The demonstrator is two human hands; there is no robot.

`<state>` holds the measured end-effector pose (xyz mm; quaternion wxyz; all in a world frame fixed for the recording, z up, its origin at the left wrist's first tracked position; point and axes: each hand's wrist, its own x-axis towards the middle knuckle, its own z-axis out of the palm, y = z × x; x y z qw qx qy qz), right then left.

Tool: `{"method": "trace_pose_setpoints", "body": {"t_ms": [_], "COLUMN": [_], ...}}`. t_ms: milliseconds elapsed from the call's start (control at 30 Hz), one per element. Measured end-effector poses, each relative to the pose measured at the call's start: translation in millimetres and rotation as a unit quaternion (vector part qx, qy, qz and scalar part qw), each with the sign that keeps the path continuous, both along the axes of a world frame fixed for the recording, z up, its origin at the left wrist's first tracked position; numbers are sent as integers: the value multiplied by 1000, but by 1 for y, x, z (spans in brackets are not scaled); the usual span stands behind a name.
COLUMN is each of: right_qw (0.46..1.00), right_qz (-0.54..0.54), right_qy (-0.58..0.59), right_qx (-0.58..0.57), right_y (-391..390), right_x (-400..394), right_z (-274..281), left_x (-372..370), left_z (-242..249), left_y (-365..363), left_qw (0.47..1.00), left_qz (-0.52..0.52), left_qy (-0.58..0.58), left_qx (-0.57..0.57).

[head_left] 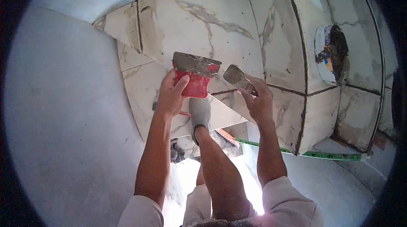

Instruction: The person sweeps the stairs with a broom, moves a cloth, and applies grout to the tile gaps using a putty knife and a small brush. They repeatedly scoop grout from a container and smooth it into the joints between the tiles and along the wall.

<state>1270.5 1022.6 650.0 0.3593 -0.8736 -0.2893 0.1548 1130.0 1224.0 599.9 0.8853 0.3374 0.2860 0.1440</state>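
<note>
My left hand (173, 92) grips a red scraper (196, 85) by its body, thumb on its face, with grey paste smeared over its wide upper edge. To the right, my right hand (259, 99) pinches a small flat tool (234, 77) coated in grey-brown paste; its handle is mostly hidden by the fingers. The two tools are close together but apart, above marble-patterned tiles (178, 27) with dark joints. One foot in a grey shoe (200, 112) rests on the tiles below the scraper.
A white bucket (324, 55) with dark paste at its mouth is on the tiled step at right. A green strip (326, 155) and an orange piece (225, 135) lie along the lower tile edge. A blue-grey wall (72, 95) stands at left.
</note>
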Motion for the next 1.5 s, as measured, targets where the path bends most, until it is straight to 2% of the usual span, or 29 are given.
{"method": "trace_pose_setpoints", "body": {"t_ms": [167, 267, 333, 567, 667, 767, 833, 967, 1033, 1067, 1133, 1267, 1367, 1433, 1500], "right_qw": [998, 996, 993, 991, 990, 987, 982, 981, 977, 976, 972, 967, 963, 965, 961], "right_qz": [53, 74, 86, 127, 138, 145, 147, 153, 180, 185, 191, 177, 206, 213, 211], "right_qy": [-30, -44, -13, 0, 8, 66, 115, 119, 106, 106, 126, 161, 143, 132, 159], "right_qx": [-28, -30, -76, -48, -31, -18, 9, 6, 41, 40, 61, 82, 101, 78, 83], "right_y": [15, 22, 31, 44, 53, 61, 70, 83, 90, 92, 97, 105, 111, 115, 114], "right_x": [-5, -6, -10, -25, -36, -46, -57, -76, -86, -90, -100, -119, -128, -134, -138], "right_z": [1, -3, 5, -7, -6, -11, -11, -15, -15, -15, -15, -25, -28, -27, -32], "left_x": [-24, -35, -43, -72, -82, -92, -99, -113, -122, -126, -132, -136, -149, -158, -168], "left_z": [13, 15, 14, 11, 12, 16, 15, 8, 2, 2, 5, 17, 16, 22, 16], "left_y": [1, -2, -3, 1, 1, 0, -1, -2, -1, -1, 0, 0, 4, 10, 15], "left_qw": [1000, 999, 998, 997, 991, 991, 978, 968, 943, 943, 920, 902, 891, 863, 865], "left_qz": [-5, 11, 14, 27, 28, 45, 25, 36, 4, 8, -29, 32, -6, -59, -78], "left_qy": [12, 31, 9, -12, 10, 9, 71, 90, 121, 123, 189, 187, 229, 255, 247], "left_qx": [-24, 5, 54, 69, 132, 124, 195, 229, 311, 310, 341, 388, 392, 433, 430]}}
